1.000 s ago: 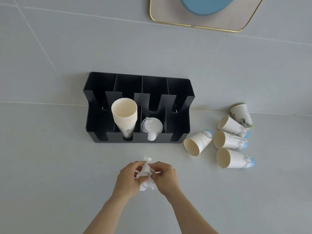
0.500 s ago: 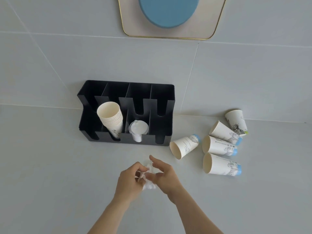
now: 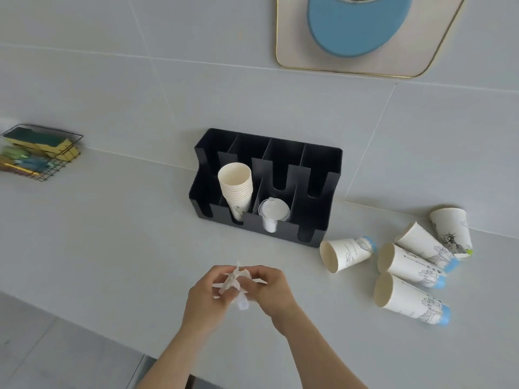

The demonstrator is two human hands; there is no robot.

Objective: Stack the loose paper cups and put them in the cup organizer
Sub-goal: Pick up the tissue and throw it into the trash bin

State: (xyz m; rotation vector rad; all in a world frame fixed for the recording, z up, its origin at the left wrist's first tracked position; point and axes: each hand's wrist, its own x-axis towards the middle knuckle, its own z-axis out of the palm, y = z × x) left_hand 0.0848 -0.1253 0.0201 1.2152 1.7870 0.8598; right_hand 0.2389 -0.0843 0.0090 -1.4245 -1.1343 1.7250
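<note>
Progress is partial: black cup organizer (image 3: 323,164) sits mid-frame against the wall, one nested stack of cups (image 3: 236,189) already stands in its second slot from the left, and a bundle of clear lids (image 3: 273,213) occupies the slot beside it; the far-left and far-right slots look empty from this angle. Five loose paper cups (image 3: 346,252) lie on their sides on the counter (image 3: 112,248) at right of frame, just beside the organizer's right end, bunched close and some touching, none nested yet. Both hands are at lower centre, away from the cups: left hand (image 3: 209,297) and right hand (image 3: 269,290) are pressed together around a small crumpled bit of white wrapper (image 3: 234,277), fingers pinching it from both sides; exactly what it is cannot be told. So judging from this, stacking of the remaining five is not started, and insertion of that stack is still left. Wire basket (image 3: 42,153) with sponges at upper left is irrelevant.
</note>
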